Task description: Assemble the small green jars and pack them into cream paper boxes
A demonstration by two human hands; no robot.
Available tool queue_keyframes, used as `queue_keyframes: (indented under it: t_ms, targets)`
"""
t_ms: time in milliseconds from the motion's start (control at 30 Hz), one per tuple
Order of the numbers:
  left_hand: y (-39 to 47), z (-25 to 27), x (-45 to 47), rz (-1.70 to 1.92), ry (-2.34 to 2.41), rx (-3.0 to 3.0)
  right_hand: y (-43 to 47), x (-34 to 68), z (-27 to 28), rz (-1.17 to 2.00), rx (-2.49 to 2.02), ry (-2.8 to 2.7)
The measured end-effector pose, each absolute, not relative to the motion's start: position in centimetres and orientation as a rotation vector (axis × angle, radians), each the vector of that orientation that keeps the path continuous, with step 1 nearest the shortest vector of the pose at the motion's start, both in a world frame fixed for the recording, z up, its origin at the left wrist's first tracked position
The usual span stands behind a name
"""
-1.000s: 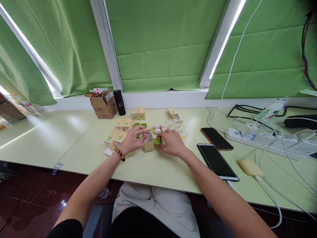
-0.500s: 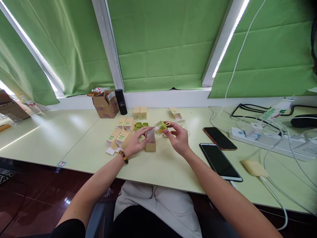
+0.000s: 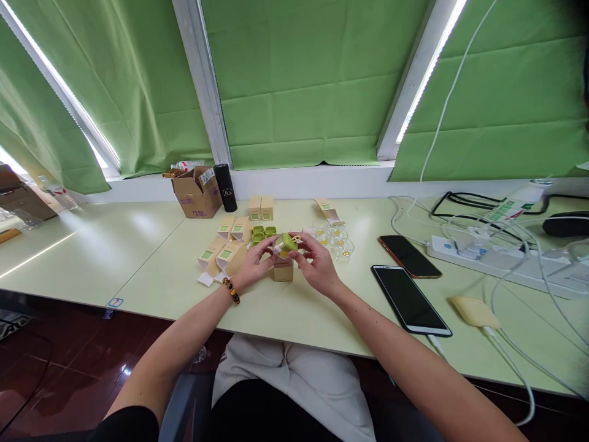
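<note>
In the head view, the right hand [image 3: 316,261] is closing its fingertips on a little green-lidded jar [image 3: 287,244], which is tilting just over the top of a small tan box [image 3: 283,274]. The left hand [image 3: 254,264] is curling in at nine o'clock of that box, but its fingers are hiding too much, so I can't tell if they are gripping the box, the jar or nothing. The small tan box is standing on the pale table [image 3: 322,322], right in front of the person. Counting from it, green cups [image 3: 263,232] are sitting close by at eleven o'clock, more tan boxes [image 3: 221,255] are lying between nine and ten, and clear cups [image 3: 338,240] are waiting at two. The person seems to be lining up the jar with the box. The next move is probably calling for a straighter jar, a slow push down, and fingers clear of the edges.
</note>
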State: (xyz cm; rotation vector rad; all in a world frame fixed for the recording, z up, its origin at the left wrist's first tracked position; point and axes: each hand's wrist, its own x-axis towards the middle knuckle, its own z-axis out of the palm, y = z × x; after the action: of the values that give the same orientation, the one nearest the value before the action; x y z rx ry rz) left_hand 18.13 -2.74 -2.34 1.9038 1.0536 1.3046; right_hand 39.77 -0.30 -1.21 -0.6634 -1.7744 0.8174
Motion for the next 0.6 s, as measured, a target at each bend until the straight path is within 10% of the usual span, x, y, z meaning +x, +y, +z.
queue_keyframes:
  t_ms: [600]
  targets:
    - [-2.8,-2.0,17.9,1.271,0.943,1.755,0.1,40.9,-1.2,0.45,-0.731,-2.026]
